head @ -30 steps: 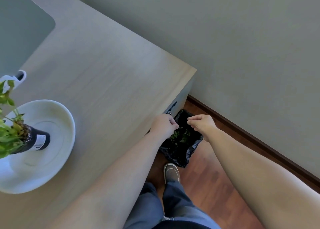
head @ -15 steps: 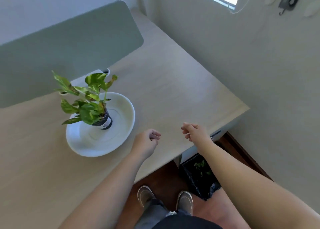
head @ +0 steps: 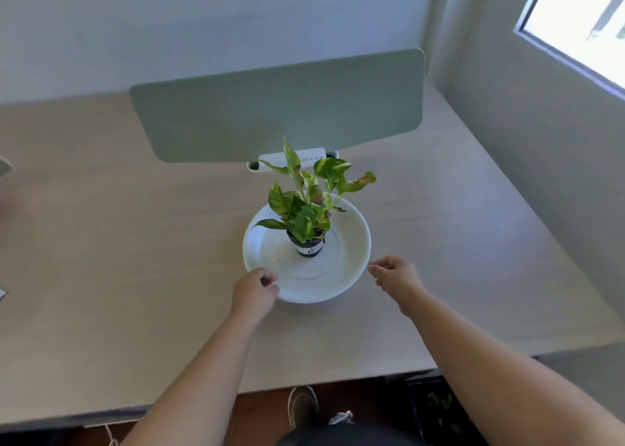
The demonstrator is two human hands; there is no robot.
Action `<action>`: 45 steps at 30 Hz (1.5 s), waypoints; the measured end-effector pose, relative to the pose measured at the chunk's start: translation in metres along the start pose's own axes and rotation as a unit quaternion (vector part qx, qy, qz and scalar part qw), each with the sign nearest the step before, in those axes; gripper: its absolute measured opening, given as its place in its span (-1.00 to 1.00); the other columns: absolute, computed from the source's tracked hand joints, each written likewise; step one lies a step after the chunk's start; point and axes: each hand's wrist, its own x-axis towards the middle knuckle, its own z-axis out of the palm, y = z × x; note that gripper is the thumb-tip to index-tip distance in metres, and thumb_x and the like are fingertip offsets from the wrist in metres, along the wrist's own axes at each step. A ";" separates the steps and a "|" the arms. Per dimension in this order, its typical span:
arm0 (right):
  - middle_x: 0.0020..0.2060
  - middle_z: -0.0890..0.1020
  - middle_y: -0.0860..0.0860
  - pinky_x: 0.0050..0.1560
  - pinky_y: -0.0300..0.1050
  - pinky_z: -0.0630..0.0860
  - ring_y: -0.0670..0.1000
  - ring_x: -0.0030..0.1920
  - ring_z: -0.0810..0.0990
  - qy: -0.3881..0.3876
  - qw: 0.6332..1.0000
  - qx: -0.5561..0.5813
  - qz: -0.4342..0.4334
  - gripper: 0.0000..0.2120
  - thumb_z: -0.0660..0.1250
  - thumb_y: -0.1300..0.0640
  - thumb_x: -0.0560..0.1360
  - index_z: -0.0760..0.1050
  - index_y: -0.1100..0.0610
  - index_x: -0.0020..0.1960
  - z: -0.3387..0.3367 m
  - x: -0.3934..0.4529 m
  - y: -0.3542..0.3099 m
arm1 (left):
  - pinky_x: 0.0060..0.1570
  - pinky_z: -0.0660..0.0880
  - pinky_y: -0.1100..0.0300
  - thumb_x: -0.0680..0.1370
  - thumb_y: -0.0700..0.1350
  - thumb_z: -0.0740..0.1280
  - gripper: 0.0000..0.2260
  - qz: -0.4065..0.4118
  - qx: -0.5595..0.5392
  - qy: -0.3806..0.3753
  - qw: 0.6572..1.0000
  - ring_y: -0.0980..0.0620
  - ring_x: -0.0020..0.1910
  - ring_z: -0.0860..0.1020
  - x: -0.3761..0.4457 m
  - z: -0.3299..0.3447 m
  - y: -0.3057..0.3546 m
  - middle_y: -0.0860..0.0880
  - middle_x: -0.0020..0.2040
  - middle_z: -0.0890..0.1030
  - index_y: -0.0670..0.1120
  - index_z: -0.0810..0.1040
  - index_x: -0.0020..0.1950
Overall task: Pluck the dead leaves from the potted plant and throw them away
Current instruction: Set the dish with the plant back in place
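Green, brown-edged leaves of the small potted plant rose from a white round dish mid-desk; your left hand and right hand hovered near it, loosely curled, empty.

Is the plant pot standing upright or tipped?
Upright: the pot stands on its base in the white dish, stems rising above it.

arms: bare, no sleeves | shoe: grey slip-on, pale sole | trousers: dark
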 end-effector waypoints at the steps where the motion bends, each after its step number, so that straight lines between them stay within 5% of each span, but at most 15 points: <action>1: -0.34 0.53 0.04 -0.31 -0.12 0.42 0.01 -0.34 0.47 0.001 1.000 -0.007 0.000 -0.98 0.38 0.22 0.47 0.58 0.17 -0.10 0.005 0.003 -0.002 | -0.18 0.39 0.27 0.44 -0.27 0.34 -0.84 -0.005 -0.001 0.010 1.000 0.00 -0.10 0.56 0.005 -0.004 -0.004 -0.02 -0.04 0.61 -0.02 0.60 -0.10; 7: -0.29 0.53 0.02 -0.19 -0.09 0.55 0.04 -0.30 0.57 0.013 0.998 -0.063 0.008 -0.88 0.37 0.25 0.45 0.58 0.15 -0.02 0.033 0.020 -0.010 | -0.13 0.41 0.21 0.43 -0.34 0.28 -0.73 -0.012 -0.009 0.040 0.999 -0.09 -0.09 0.58 0.039 -0.019 -0.020 -0.15 0.09 0.52 -0.01 0.61 -0.05; 13: -0.26 0.51 0.04 -0.10 -0.02 0.59 0.06 -0.28 0.59 0.051 0.997 -0.054 0.011 -0.83 0.35 0.27 0.47 0.58 0.15 0.06 0.048 0.031 -0.009 | 0.04 0.53 0.08 0.43 -0.29 0.36 -0.68 -0.036 -0.053 0.030 0.998 -0.10 0.09 0.56 0.061 -0.029 -0.022 -0.08 0.19 0.49 -0.02 0.57 0.14; 18: -0.16 0.57 0.06 -0.09 0.03 0.62 0.08 -0.21 0.65 0.078 0.996 -0.029 0.022 -0.57 0.38 0.28 0.46 0.41 0.01 0.27 0.060 0.042 -0.019 | 0.00 0.60 0.00 0.42 -0.26 0.37 -0.53 -0.070 -0.125 0.015 0.990 -0.06 0.01 0.60 0.077 -0.039 -0.017 0.01 0.09 0.56 0.01 0.44 0.30; 28: -0.19 0.58 0.03 0.03 0.11 0.63 0.09 -0.20 0.64 0.095 0.995 0.000 0.030 -0.40 0.38 0.32 0.45 0.32 0.06 0.43 0.082 0.077 -0.050 | -0.25 0.50 0.20 0.38 -0.28 0.28 -0.63 -0.054 -0.152 -0.012 0.987 -0.07 -0.15 0.62 0.119 -0.053 -0.005 -0.01 -0.03 0.65 0.15 0.57 0.02; 45: -0.15 0.61 0.06 -0.01 0.10 0.63 0.06 -0.25 0.62 0.093 0.995 -0.038 0.017 -0.44 0.39 0.27 0.45 0.34 0.02 0.40 0.085 0.126 -0.079 | -0.28 0.44 0.25 0.42 -0.28 0.28 -0.63 -0.044 -0.157 -0.026 0.986 -0.06 -0.17 0.61 0.168 -0.053 0.013 0.01 -0.09 0.64 0.14 0.61 0.06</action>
